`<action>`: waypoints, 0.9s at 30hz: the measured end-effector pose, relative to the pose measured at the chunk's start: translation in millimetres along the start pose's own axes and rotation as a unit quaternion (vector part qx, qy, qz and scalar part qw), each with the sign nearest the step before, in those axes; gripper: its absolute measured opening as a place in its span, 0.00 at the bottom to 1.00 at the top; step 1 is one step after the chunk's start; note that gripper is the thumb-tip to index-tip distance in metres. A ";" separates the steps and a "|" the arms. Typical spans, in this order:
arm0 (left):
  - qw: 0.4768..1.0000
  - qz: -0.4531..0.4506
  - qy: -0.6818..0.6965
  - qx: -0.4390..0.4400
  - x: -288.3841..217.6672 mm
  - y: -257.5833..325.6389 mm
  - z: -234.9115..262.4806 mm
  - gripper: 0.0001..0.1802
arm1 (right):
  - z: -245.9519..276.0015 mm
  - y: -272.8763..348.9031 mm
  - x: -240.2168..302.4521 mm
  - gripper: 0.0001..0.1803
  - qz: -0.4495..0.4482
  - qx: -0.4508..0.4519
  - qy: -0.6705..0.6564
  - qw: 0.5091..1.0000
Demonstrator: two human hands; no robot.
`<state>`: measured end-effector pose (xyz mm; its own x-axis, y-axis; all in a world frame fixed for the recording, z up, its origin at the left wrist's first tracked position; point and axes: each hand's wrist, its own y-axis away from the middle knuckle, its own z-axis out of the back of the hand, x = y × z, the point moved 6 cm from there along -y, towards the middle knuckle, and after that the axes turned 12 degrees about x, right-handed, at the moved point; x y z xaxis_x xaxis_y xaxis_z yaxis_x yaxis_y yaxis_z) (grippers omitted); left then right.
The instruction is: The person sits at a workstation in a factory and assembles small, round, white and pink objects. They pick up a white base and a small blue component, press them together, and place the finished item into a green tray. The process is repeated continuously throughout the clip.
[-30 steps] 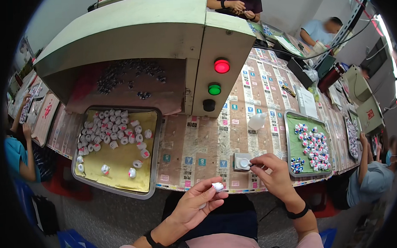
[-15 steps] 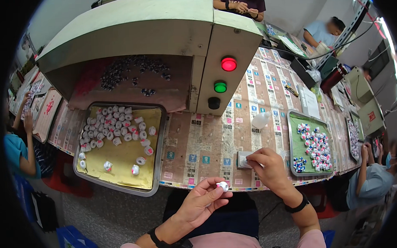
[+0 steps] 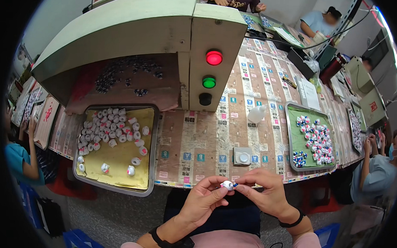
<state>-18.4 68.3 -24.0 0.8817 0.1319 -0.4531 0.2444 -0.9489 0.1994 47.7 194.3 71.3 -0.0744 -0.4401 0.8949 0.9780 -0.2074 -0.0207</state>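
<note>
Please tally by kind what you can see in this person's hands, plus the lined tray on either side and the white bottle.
White piece in left hand: 1
Blue piece in right hand: 1
Yellow-lined tray: 1
Green-lined tray: 1
White bottle: 1
Total: 5

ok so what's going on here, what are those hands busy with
The person's left hand holds a small white piece, and the right hand pinches a tiny blue part right up at its side. Just beyond them, a small square block with a round white dish sits on the table. A yellow-lined tray of white pieces is at left, a green-lined tray of multicoloured ones at right.
</note>
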 end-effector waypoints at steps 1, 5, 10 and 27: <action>1.000 -0.001 -0.006 0.003 0.2 -0.4 -0.8 0.14 | -0.9 0.3 -3.2 0.09 0.002 0.001 -0.004 1.000; 1.000 -0.007 -0.027 -0.008 1.7 -0.3 0.4 0.14 | -0.5 2.3 -8.7 0.09 0.001 0.007 -0.004 1.000; 0.994 -0.038 -0.098 -0.017 1.2 3.3 2.1 0.12 | -3.2 6.8 -10.7 0.09 0.013 0.016 -0.022 1.000; 0.991 -0.056 -0.124 -0.012 10.3 -10.0 -25.3 0.17 | 24.5 24.2 -19.2 0.07 0.026 0.046 -0.106 0.993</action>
<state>-1.5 86.3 -8.7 0.7230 0.1580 -0.6725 0.3467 -0.9250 0.1554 77.6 219.1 64.5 0.0097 -0.2532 0.9674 0.9939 -0.1042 -0.0372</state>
